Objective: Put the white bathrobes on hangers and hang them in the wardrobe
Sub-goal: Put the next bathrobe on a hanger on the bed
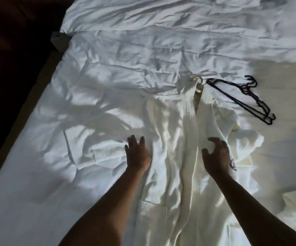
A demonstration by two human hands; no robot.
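A white bathrobe (177, 157) lies spread lengthwise on the rumpled bed (72, 174), collar at its far end. The left hand (138, 153) rests flat on the bathrobe's left side, fingers straight and spread, gripping nothing. The right hand (217, 155) is over the bathrobe's right front with fingers loosely bent, holding nothing. At the bathrobe's collar a pale hanger hook (196, 80) sticks out. Just right of the collar lie black hangers (241, 98), stacked on the bed.

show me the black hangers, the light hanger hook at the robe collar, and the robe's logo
black hangers (248, 102), head view, on the crossing bars
light hanger hook (197, 80), head view, on its curve
logo (233, 164), head view, on the dark stripes
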